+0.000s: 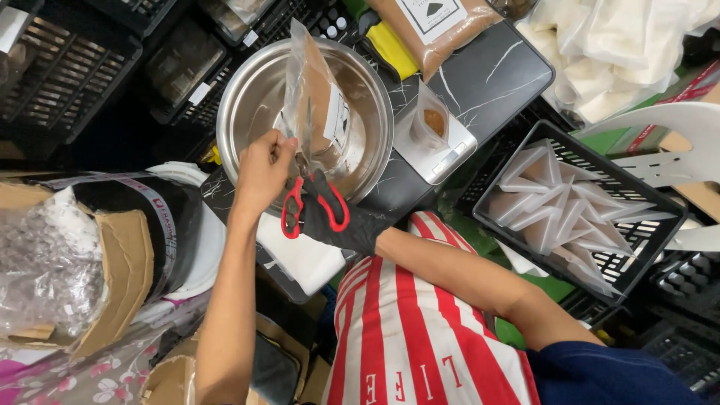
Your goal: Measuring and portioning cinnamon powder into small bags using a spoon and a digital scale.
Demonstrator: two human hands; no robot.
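I see my left hand (262, 169) pinching the lower edge of a clear bag of brown powder (315, 105), which rises straight up and away from it over the steel bowl (251, 101), long axis upright, top pointing away. My gloved right hand (341, 221), just beside, grips red-handled scissors (311, 199), blades aimed up at the bag.

Bag (319, 112) over bowl (247, 97), small pouch (433, 120) right, seemingly on scale (450, 146), crate (645, 202) farther right
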